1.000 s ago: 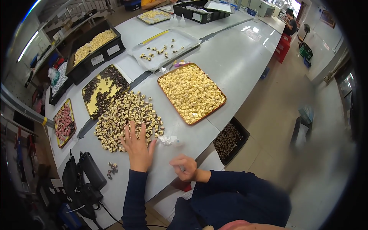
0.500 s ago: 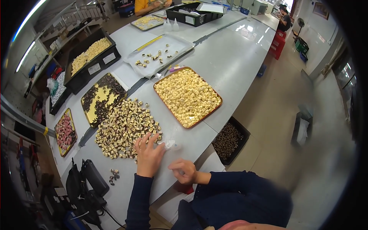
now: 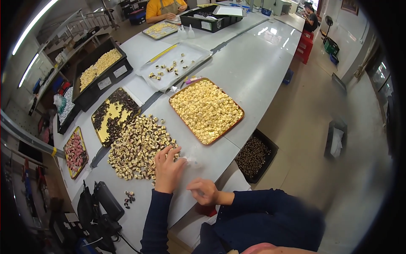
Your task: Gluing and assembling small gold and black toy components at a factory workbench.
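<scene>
My left hand (image 3: 168,171), its fingers apart and curved, is at the near right edge of a loose pile of small cream-and-dark-brown cube pieces (image 3: 137,146). Beside its thumb lies a crumpled-looking clear plastic thing (image 3: 193,161); its kind does not show. My right hand (image 3: 204,191) hovers by the table's near edge, fingers curled together; what they hold, if anything, is hidden. Beyond the pile stands a red-rimmed tray (image 3: 171,104) full of cream cubes. Left of that, a yellow tray (image 3: 115,111) bears dark brown pieces.
A small tray (image 3: 75,154) holds pink and dark pieces. Black cables and boxes (image 3: 105,201) lie at the near left. Black bins (image 3: 119,73) stand farther back. Another bin (image 3: 265,169) with brown pieces is below the table's right edge. A person in yellow (image 3: 165,9) works across the table.
The whole view has shifted slightly, with the table appearing a little lower at left. My left hand remains at the pile's edge, and my right hand stays curled in nearly the same place.
</scene>
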Motion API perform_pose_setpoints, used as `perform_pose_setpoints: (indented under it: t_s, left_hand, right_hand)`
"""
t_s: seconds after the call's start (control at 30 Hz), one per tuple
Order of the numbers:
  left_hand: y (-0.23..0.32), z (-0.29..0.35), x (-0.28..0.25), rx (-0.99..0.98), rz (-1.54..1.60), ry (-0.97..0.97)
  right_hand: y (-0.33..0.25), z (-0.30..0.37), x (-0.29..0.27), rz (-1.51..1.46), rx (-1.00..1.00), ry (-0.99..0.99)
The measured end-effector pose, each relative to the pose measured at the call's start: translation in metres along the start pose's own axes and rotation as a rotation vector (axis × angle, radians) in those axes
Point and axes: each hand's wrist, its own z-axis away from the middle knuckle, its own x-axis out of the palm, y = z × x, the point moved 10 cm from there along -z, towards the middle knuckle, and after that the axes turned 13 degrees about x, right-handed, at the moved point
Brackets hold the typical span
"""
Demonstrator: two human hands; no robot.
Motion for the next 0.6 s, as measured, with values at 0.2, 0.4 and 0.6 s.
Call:
perform_pose_setpoints:
  t_s: [0.2, 0.4, 0.6]
  left_hand:
    - [-0.006, -0.018, 0.01, 0.022, 0.057, 0.038]
    - [-0.014, -0.016, 0.028, 0.006, 0.012, -0.038]
    - [-0.02, 0.0, 0.036, 0.001, -0.14, -0.124]
  right_hand:
    - [-0.001, -0.002, -0.003, 0.007, 0.007, 0.007]
    - [0.004, -0.001, 0.001, 0.002, 0.073, -0.032]
    - [0.001, -0.002, -0.001, -0.013, 0.033, -0.023]
